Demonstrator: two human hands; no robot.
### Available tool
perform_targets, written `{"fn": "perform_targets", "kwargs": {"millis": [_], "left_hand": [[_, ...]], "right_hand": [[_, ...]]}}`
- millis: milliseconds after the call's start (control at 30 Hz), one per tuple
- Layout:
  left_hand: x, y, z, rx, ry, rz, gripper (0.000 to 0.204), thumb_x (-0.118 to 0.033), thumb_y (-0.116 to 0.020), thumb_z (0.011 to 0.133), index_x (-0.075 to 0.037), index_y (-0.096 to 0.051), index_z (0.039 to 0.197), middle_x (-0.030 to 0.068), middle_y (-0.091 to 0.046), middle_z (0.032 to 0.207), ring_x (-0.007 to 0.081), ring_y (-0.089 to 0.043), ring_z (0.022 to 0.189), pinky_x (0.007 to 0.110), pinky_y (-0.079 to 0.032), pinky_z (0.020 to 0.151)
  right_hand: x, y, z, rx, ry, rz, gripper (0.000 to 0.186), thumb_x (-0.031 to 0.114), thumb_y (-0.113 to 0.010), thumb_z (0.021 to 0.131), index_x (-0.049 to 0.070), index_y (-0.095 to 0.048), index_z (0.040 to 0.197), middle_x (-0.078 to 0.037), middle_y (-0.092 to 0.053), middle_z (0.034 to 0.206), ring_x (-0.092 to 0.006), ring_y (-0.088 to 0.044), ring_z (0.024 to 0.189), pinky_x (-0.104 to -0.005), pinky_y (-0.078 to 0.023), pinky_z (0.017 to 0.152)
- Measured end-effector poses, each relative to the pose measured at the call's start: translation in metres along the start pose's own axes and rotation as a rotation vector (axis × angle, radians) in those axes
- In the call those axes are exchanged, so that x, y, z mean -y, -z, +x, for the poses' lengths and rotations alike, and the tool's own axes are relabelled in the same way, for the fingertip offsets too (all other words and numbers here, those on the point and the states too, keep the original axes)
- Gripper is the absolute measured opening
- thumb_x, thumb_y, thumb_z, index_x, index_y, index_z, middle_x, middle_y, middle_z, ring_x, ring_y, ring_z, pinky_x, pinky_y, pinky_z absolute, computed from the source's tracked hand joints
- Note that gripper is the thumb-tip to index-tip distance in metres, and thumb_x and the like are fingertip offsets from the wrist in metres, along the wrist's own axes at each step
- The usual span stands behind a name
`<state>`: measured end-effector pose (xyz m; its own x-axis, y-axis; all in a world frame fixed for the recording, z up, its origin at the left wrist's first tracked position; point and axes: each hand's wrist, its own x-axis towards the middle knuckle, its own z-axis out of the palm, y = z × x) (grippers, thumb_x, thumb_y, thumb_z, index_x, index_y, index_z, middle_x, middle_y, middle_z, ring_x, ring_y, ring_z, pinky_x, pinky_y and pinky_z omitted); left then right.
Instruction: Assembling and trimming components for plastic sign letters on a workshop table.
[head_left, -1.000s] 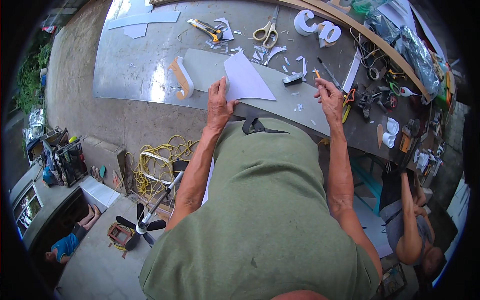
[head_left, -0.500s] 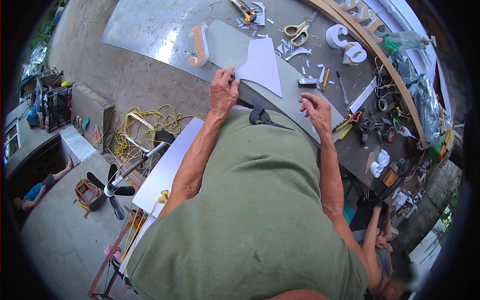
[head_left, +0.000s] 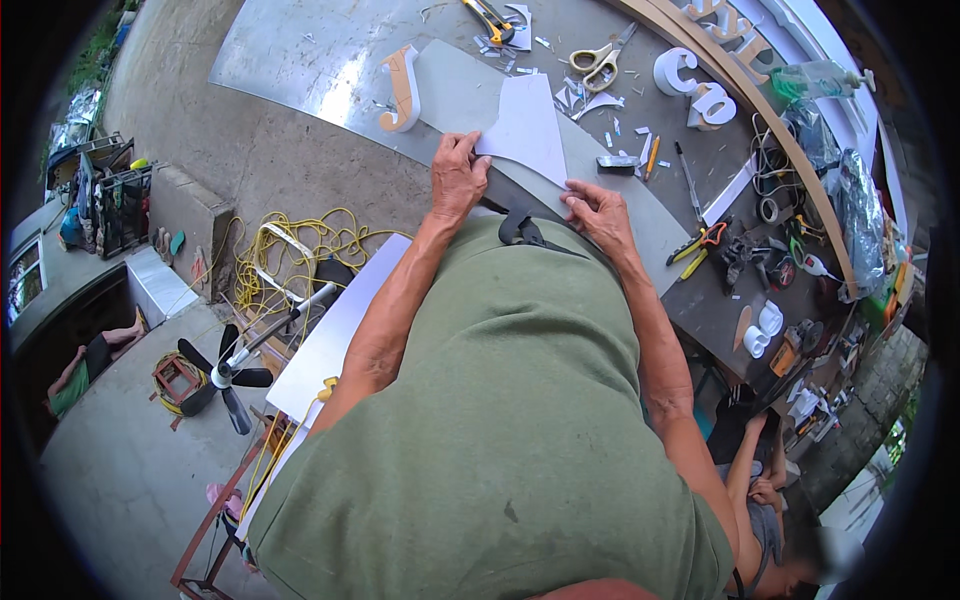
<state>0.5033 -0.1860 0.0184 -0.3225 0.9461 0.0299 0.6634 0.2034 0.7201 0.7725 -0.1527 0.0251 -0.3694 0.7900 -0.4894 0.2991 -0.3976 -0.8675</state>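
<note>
A white sheet piece (head_left: 528, 122) with a curved lower edge lies on a grey metal sheet (head_left: 450, 85) in front of me. My left hand (head_left: 459, 178) pinches its left corner between thumb and fingers. At the pointed right corner, the thumb and fingertips of my right hand (head_left: 603, 217) close on the edge. A tan-faced, white-sided letter J (head_left: 400, 90) lies beyond my left hand. Right of the sheet piece sit a dark block (head_left: 617, 165) and an orange pencil (head_left: 652, 158).
Scissors (head_left: 597, 62), a yellow utility knife (head_left: 488, 20) and white scraps litter the far bench. Pliers (head_left: 697, 245), a pen (head_left: 688, 180) and cut letters (head_left: 710, 105) lie to the right. A fan (head_left: 222, 376) and yellow cord (head_left: 290, 250) are at left. Another person (head_left: 765, 490) sits lower right.
My right hand has moved left, from above the metal sheet to the right corner of the white piece, and closed there. My left hand keeps its hold on the other corner.
</note>
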Motion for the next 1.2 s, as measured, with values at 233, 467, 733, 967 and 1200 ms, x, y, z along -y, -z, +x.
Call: {"fn": "perform_targets", "kwargs": {"millis": [233,467,733,967,1200], "left_hand": [[0.0,-0.001,0.001,-0.019,0.021,-0.026,0.04,-0.004,-0.079,0.075,-0.001,-0.073,0.115,0.0111,-0.062,0.095,0.0221,-0.063,0.076,0.036,-0.054,0.075],[0.004,0.001,0.01,0.033,0.082,-0.037,0.036,-0.003,-0.081,0.072,-0.002,-0.073,0.107,0.01,-0.061,0.093,0.022,-0.062,0.077,0.035,-0.054,0.077],[0.009,0.006,0.011,0.147,0.071,0.033,0.035,-0.003,-0.083,0.069,-0.002,-0.069,0.1,0.0102,-0.059,0.092,0.0252,-0.061,0.084,0.038,-0.052,0.08],[0.008,0.012,0.01,0.173,0.07,-0.011,0.034,-0.002,-0.082,0.069,-0.001,-0.068,0.1,0.0105,-0.059,0.094,0.0256,-0.06,0.084,0.038,-0.051,0.079],[0.0,0.019,0.012,0.193,0.084,-0.049,0.036,-0.002,-0.082,0.072,-0.001,-0.068,0.105,0.0095,-0.063,0.097,0.0221,-0.064,0.084,0.035,-0.054,0.08]], "right_hand": [[-0.002,0.002,0.003,0.03,-0.04,0.034,0.035,0.013,-0.064,0.096,-0.001,-0.069,0.127,-0.007,-0.077,0.095,-0.0091,-0.067,0.069,-0.0244,-0.054,0.056],[-0.015,0.002,0.007,0.099,0.054,-0.14,0.029,0.014,-0.062,0.095,0.001,-0.074,0.118,-0.006,-0.077,0.085,-0.0096,-0.067,0.063,-0.0271,-0.055,0.06],[-0.003,0.006,0.006,0.118,0.027,-0.16,0.027,0.014,-0.062,0.095,0.0,-0.074,0.114,-0.006,-0.077,0.085,-0.0099,-0.066,0.062,-0.027,-0.054,0.06],[0.001,0.004,0.005,0.104,0.005,-0.126,0.024,0.014,-0.062,0.096,-0.001,-0.074,0.111,-0.006,-0.076,0.084,-0.0094,-0.065,0.062,-0.0266,-0.053,0.059],[0.004,0.005,0.004,0.093,-0.006,-0.115,0.023,0.013,-0.061,0.097,-0.001,-0.074,0.109,-0.005,-0.075,0.083,-0.0093,-0.065,0.062,-0.0263,-0.053,0.058]]}}
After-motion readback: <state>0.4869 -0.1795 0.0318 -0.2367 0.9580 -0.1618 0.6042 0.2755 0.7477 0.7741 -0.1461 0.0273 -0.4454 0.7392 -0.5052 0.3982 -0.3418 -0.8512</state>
